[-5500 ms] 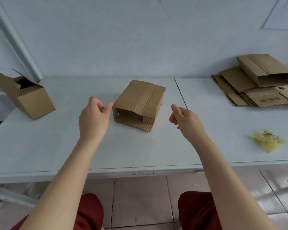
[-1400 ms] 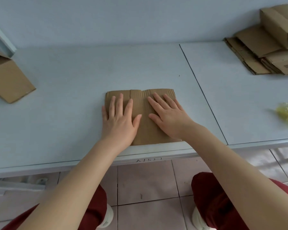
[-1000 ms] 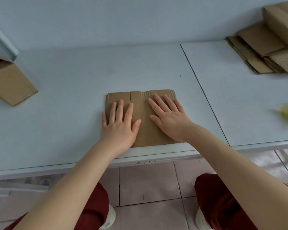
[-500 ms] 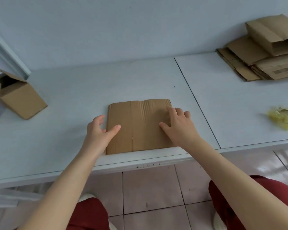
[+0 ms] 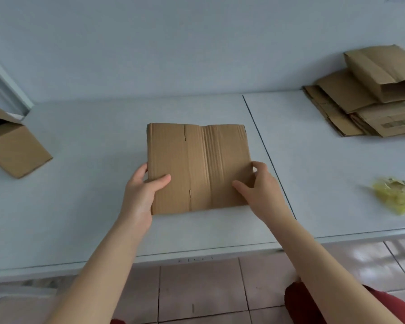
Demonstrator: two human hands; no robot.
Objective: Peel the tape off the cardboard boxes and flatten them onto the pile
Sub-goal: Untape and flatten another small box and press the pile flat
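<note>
A flattened brown cardboard box (image 5: 199, 167) lies in the middle of the white table (image 5: 91, 141). My left hand (image 5: 142, 192) grips its left edge, thumb on top and fingers curled under the side. My right hand (image 5: 258, 188) holds its right edge the same way, thumb lying on the upper face. The pile of flattened cardboard (image 5: 360, 108) sits at the back right, with one half-collapsed box (image 5: 381, 71) lying on top of it. An open, standing box (image 5: 12, 146) rests at the far left.
A crumpled wad of yellowish peeled tape (image 5: 395, 197) lies on the table's right side near the front edge. A seam (image 5: 267, 155) between two tabletops runs just right of the flattened box. A wall rises behind the table; tiled floor lies below.
Both hands pressed flat on the box a second ago; they have slid out to its left and right edges and now grip it. The camera has tilted up.
</note>
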